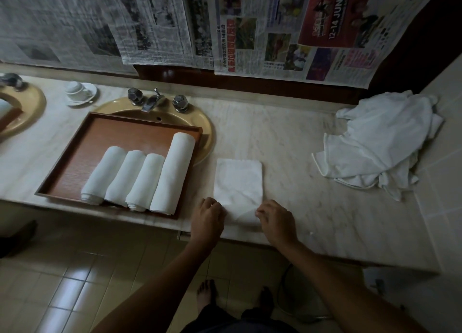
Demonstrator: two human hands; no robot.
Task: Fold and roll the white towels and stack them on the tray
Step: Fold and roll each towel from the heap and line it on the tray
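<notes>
Your left hand point(208, 214) and right hand point(275, 216) pinch the folded towel's point(238, 182) near corners to start rolling, beside the tray point(75, 157) of rolls for short transfer.

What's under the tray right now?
The tray sits over a tan sink basin, whose rim and faucet show behind it; its near edge rests on the marble counter. The bowl beneath is covered. Four rolled towels lie on the tray.

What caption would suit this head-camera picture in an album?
Both hands, left and right, start rolling a folded towel beside a tray with four rolled towels.
</notes>
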